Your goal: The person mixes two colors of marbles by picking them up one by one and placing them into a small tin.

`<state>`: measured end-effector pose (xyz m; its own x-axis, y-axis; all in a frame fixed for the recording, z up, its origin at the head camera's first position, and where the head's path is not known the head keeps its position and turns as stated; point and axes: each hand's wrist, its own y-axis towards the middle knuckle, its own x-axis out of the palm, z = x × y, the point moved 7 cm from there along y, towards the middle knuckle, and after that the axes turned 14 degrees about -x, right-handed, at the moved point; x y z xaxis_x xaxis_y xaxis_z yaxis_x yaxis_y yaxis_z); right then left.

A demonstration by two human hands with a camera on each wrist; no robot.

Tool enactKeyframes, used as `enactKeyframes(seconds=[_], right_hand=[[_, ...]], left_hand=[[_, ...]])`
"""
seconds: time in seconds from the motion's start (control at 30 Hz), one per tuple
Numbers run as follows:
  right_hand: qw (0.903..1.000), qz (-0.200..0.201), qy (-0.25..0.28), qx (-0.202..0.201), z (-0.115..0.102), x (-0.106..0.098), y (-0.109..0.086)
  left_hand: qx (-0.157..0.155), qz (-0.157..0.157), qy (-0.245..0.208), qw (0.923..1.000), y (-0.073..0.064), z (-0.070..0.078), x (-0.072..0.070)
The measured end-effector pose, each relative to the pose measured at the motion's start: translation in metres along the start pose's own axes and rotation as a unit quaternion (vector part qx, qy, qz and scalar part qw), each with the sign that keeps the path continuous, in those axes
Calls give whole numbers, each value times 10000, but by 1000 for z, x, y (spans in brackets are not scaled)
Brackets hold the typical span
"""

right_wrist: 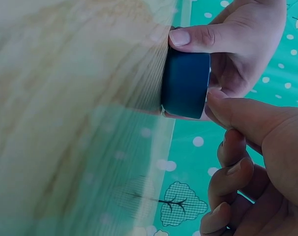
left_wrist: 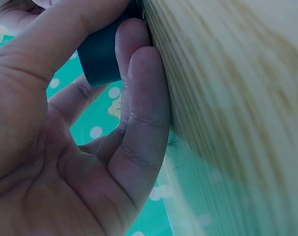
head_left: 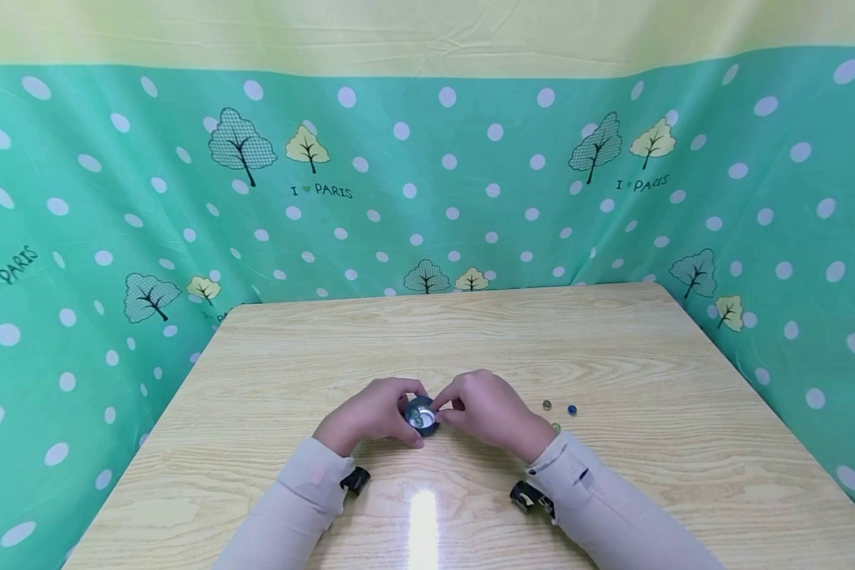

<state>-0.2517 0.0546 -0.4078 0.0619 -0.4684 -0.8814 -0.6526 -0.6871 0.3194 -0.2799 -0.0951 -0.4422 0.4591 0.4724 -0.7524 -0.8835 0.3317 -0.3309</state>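
A small round cup point(head_left: 422, 417), dark blue outside and silvery inside, stands on the table with its mouth up. Something greenish lies inside it, too small to make out. My left hand point(head_left: 379, 409) grips the cup's side, thumb in front and fingers behind. My right hand point(head_left: 490, 408) is at the cup's right rim, thumb and index finger brought together there and the other fingers curled. Whether a small thing sits between those fingertips is hidden. In the right wrist view, the blue wall of the cup point(right_wrist: 186, 83) shows between the two hands.
To the right of my right hand lie a brownish marble-like piece point(head_left: 547, 404), a blue one point(head_left: 572, 410) and a yellow-green one point(head_left: 556, 427), partly hidden by the wrist. The wooden table point(head_left: 313, 340) is bordered by a green dotted curtain point(head_left: 470, 198).
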Motion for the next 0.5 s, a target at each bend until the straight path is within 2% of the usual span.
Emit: enactKeyframes(seconds=[0.5], right_hand=[[9991, -169, 68, 389, 8, -5, -2]], left_hand=[[22, -24, -37, 10000, 0, 0, 0]])
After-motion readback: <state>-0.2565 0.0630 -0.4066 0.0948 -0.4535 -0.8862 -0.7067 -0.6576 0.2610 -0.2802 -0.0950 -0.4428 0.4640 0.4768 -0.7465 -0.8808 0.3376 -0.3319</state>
